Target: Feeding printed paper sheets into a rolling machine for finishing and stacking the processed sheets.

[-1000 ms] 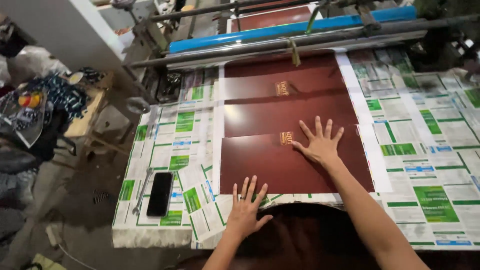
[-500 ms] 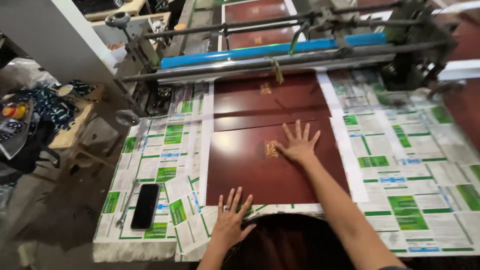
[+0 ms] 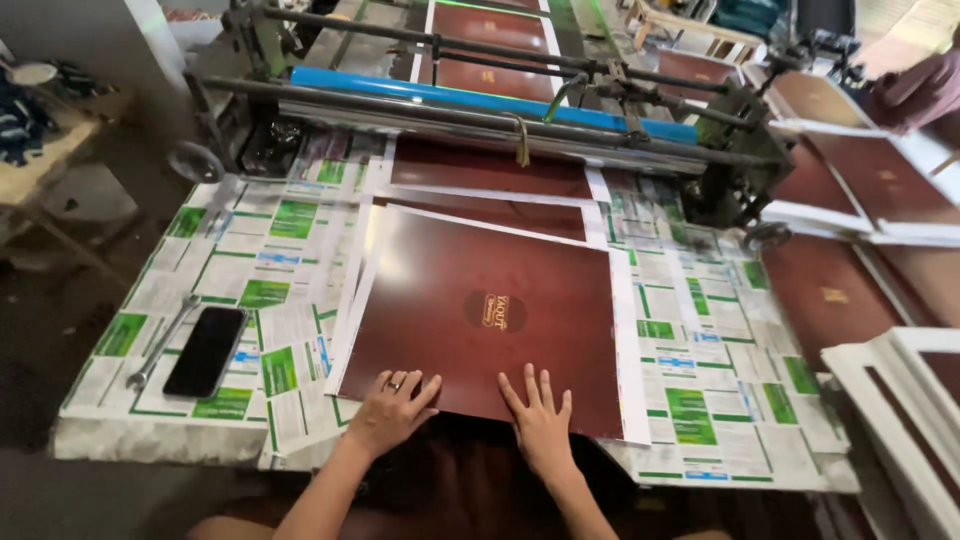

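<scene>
Left edge of the table [image 3: 150,440]: a wrench [image 3: 160,345] and a black phone [image 3: 205,350] lie on the printed paper covering, just left of the work. Either could be knocked off the near-left corner if an elbow swings out.

Dark red sheet [image 3: 480,320] lies flat mid-table, near edge at the table's near edge, far edge close to the roller machine [image 3: 480,110]. It sits slightly skewed; if fed that way, a crooked pass or crease is likely.

Left hand [image 3: 392,408] is laid flat on the near-left edge of the sheet, fingers spread, nothing grasped; grip is released. A ring is worn on it, which is a snag risk near rollers.

Right hand [image 3: 540,425] is likewise pressed flat on the near edge, grip released, nothing clutched. With palm pressure only, the glossy surface could be smudged or the sheet could slip sideways.

Right side: more red sheets [image 3: 830,290] are stacked close by; overlap or scuffing is possible. Another person's hand [image 3: 915,90] is seen far right, near the machine end, so uncoordinated feeding is a hazard.
</scene>
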